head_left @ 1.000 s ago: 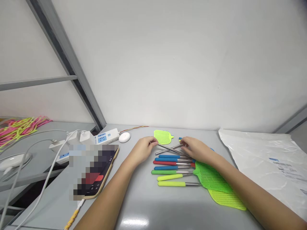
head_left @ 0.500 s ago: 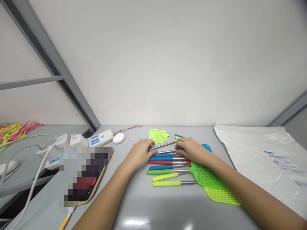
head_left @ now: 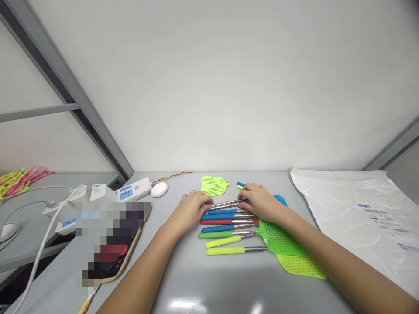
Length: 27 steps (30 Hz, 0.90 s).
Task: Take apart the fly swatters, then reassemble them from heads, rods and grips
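Thin metal rods lie side by side between my two hands, at the far side of a row of fly swatters. My left hand has its fingers closed on their left end. My right hand pinches the right end, hiding their tips. Just nearer to me are several fly swatters with blue, red, green and yellow handles, such as a yellow handle. A green mesh head overlaps a yellow mesh head under my right forearm. Part of a blue head shows behind my right wrist.
A loose yellow-green swatter head lies beyond my left hand, and blue and yellow handle ends beyond my right. A white plastic mailer lies right. Left are a blurred-out phone, a power strip and a white round device.
The two metal rods, apart at an angle before, now lie close together and nearly parallel. Both hands have stayed at the rods' ends. The whole view has shifted slightly.
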### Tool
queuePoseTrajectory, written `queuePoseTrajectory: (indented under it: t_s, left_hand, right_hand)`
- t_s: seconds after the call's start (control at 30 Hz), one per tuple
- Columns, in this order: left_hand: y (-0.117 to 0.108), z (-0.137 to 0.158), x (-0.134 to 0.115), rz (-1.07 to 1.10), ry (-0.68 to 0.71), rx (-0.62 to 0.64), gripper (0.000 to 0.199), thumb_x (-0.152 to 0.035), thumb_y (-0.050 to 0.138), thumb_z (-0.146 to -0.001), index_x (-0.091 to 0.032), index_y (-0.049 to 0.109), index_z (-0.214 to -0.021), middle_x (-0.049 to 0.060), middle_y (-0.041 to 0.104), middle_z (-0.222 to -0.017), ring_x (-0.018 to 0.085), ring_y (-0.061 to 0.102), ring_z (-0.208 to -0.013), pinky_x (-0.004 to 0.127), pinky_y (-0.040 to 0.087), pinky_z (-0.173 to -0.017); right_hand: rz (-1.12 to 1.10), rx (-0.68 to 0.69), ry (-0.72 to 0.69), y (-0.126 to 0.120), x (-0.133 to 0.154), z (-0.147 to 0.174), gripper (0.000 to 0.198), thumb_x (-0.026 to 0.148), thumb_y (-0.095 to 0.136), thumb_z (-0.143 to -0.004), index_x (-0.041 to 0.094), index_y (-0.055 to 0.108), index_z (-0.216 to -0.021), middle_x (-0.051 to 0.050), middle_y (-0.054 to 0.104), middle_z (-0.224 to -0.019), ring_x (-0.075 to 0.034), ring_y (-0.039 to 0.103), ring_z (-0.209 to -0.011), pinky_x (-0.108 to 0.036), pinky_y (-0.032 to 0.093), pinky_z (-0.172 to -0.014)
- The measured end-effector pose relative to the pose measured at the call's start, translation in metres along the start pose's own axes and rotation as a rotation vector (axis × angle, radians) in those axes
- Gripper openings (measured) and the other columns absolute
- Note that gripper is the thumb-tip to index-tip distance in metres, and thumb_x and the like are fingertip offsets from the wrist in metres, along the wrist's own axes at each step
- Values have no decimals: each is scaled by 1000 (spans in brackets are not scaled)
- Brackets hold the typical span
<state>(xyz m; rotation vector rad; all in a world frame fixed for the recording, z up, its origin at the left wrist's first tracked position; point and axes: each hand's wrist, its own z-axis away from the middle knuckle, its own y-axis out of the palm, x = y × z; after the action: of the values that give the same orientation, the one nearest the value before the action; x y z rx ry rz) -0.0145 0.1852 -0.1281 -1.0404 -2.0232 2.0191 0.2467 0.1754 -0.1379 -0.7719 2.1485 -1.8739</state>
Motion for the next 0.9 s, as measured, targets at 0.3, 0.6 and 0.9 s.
queuePoseTrajectory:
  t_s: [0.3, 0.6, 0.9]
  left_hand:
    - [4, 6, -31, 11, 154, -87, 22, -41, 48, -91, -28, 62, -102, 0, 62, -104, 20, 50, -103, 37, 33, -90]
    - [13, 9, -50, 27, 277, -96, 17, -38, 55, -88, -23, 62, -86, 2, 58, -105, 20, 48, -101, 40, 34, -92]
    - [18, 18, -63, -6, 366, 9, 18, -42, 60, -85, -24, 62, -85, 1, 57, -106, 21, 46, -103, 40, 32, -93]
  right_hand:
    - [-66, 14, 6, -31, -1, 3, 23, 39, 48, -91, 22, 64, -93, -6, 59, -97, -20, 54, -88, -36, 40, -80]
    - [-63, 130, -142, -58, 24, 34, 15, 35, 57, -87, 23, 63, -83, -2, 58, -90, -18, 54, -84, -36, 40, -80]
    - [-38, 104, -172, -32, 30, 59, 10, 24, 54, -87, 20, 62, -82, -4, 56, -94, -20, 49, -91, -40, 37, -87]
